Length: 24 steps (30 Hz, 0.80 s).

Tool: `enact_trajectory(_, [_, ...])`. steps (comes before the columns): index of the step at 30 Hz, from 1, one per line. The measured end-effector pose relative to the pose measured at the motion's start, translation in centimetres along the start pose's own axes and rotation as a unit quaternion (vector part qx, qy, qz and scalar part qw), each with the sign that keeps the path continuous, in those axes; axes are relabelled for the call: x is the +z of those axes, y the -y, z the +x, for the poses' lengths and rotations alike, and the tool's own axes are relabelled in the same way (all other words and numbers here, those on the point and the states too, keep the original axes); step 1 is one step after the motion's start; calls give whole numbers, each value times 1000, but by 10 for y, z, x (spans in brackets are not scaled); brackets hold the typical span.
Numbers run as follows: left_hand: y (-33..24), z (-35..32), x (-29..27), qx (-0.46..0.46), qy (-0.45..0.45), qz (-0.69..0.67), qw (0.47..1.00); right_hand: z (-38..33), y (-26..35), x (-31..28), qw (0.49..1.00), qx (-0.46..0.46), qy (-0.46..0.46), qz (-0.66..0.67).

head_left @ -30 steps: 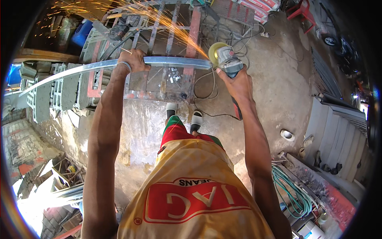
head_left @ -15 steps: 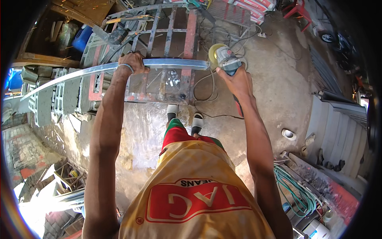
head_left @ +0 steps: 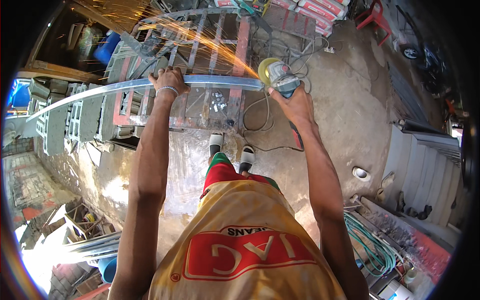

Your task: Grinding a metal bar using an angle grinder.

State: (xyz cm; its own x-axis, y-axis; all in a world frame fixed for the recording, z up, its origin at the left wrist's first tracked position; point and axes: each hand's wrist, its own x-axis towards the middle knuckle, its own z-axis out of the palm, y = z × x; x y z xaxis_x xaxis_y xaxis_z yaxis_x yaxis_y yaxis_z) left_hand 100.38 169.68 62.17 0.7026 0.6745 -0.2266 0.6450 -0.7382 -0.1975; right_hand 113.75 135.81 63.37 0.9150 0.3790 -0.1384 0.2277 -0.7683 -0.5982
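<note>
A long silvery metal bar (head_left: 220,81) lies across the slatted metal frame, its far end reaching out over the grey blocks at the left. My left hand (head_left: 170,81) is wrapped over the bar near its middle, a bracelet on the wrist. In my right hand (head_left: 300,106) is an angle grinder (head_left: 282,77), gripped by its body. The yellow disc (head_left: 270,71) touches the bar's right end. Orange sparks (head_left: 210,42) stream from that contact toward the upper left. The fingers beneath the grinder are partly hidden.
The red-and-grey metal frame (head_left: 240,50) carries tools and small metal scraps (head_left: 218,100). Concrete blocks (head_left: 82,117) stand left. A power cord (head_left: 270,146) loops across the floor near my feet. Coiled green hose (head_left: 370,245) lies lower right; a red chair (head_left: 374,22) stands upper right.
A thick stream of sparks has appeared where only a few scattered ones showed. The grinder has shifted slightly left against the bar's end. My left hand still holds the bar.
</note>
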Motion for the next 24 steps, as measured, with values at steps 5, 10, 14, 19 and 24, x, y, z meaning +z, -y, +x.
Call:
enact_trajectory(5, [-2,3,-1,-3,16,-2,1000,6,-4,0,1000,0,6,-9])
enact_trajectory(10, [-2,1,-4,-6,28,-1,1000,3,-4,2,1000,2,2,7])
enact_trajectory(14, [-1,1,1,4,-20,-7,1000,6,-5,1,1000,-1,12,-3])
enact_trajectory(19, [0,0,3,8,-19,-10,1000,9,-6,3,1000,8,-2,-15])
enact_trajectory(24, [-1,2,2,4,-12,-10,1000,3,-6,0,1000,-5,9,5])
